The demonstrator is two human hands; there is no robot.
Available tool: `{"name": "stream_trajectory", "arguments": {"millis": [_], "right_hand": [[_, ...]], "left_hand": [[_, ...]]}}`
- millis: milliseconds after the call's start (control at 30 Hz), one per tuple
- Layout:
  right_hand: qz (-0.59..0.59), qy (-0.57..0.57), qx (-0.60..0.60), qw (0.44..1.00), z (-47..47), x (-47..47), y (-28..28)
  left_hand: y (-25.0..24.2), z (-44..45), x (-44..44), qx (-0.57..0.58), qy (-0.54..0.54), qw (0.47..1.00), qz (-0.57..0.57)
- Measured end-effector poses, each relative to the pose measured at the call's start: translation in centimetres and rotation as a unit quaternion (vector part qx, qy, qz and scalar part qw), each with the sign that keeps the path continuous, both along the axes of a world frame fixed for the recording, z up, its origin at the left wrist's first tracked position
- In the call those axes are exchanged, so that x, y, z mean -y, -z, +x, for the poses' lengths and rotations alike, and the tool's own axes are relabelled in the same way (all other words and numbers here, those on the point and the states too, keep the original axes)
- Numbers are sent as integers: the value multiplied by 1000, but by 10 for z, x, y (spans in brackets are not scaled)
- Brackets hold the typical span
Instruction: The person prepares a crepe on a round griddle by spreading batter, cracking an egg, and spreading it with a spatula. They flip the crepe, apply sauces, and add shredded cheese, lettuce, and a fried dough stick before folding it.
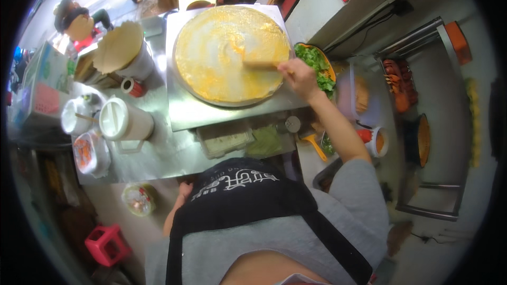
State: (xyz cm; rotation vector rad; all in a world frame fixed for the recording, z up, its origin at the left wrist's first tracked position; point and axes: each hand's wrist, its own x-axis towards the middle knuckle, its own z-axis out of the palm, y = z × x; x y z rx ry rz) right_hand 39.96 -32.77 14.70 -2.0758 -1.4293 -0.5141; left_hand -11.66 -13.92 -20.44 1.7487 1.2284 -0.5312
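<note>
A round griddle stands before me, covered by a thin crepe (210,83) with yellow egg smeared over it. My right hand (300,78) grips the end of a wooden spreader (259,65), whose blade lies on the crepe right of its middle. Low beside the black apron (253,190), my left hand (185,190) hangs near the counter's front edge; its fingers are mostly hidden. Lettuce leaves (313,61) fill an orange basket just right of the griddle. A lidded plastic box (223,138) and a metal shaker (292,124) sit in front of the griddle.
On the steel counter (170,158) at left are a white lidded pitcher (122,120), a small red can (132,87), and a container of flat round sheets (121,45). An orange-handled tool (317,148) lies at right. A pink stool (107,243) and a bin (138,200) stand on the floor.
</note>
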Motion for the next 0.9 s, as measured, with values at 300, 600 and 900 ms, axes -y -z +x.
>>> {"name": "stream_trajectory", "arguments": {"millis": [300,600,900], "right_hand": [[-121,34,68,990,-14,-22,8],[-104,54,106,987,-39,-64,-22],[-404,-11,-32,914,-69,-178,-11]], "left_hand": [[3,20,-9,-4,3,1000,6],[-56,34,7,-48,-7,999,-5],[17,-29,18,22,-110,992,-63]]}}
